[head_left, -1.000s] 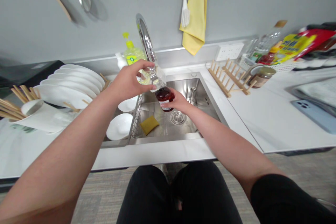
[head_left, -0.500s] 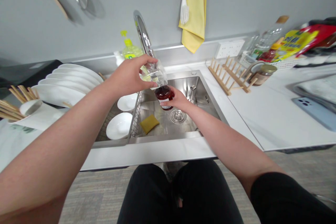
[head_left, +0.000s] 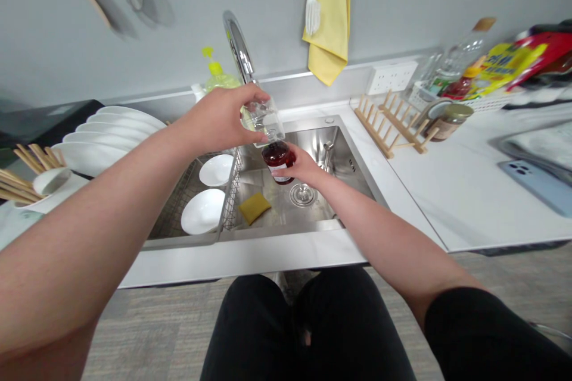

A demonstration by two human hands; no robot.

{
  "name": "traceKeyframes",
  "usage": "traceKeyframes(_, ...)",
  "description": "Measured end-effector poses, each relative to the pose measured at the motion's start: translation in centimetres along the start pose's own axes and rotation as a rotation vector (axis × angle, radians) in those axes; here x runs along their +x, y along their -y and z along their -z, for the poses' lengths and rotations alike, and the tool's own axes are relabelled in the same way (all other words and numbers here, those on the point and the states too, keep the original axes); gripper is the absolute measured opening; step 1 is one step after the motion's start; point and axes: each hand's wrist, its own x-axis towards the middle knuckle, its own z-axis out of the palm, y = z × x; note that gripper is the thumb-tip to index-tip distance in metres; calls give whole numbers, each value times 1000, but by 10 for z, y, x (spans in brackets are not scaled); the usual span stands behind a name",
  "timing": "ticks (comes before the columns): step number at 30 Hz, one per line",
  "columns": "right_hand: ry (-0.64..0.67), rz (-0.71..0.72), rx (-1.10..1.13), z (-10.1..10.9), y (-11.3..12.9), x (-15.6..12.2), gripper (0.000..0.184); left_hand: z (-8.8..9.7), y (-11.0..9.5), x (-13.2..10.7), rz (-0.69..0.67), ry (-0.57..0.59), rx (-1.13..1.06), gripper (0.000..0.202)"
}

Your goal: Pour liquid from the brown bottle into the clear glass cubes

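My left hand is closed around a clear, see-through bottle, tipped with its narrow end down. Just beneath it, my right hand grips a jar of dark red liquid with a white label. The two vessels meet or nearly meet at the jar's top; I cannot tell whether they touch. Both are held over the steel sink. On the sink floor below lies a yellow sponge, left of the drain.
White bowls sit in a wire rack at left, near stacked plates and chopsticks. Behind my left hand stand the faucet and a soap bottle. A wooden rack, a brown jar and a phone are at right.
Both hands stay almost in place with the bottle and the jar. The clear bottle has tilted slightly, and the view has shifted a little.
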Motion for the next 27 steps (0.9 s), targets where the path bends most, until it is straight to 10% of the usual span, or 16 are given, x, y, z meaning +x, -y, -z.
traceKeyframes(18, 23, 18, -2, 4, -11, 4, 83, 3, 4, 18, -16, 79, -64, 75)
traceKeyframes(27, 7, 9, 17, 2, -9, 5, 90, -22, 18, -22, 76, -145, -146, 94)
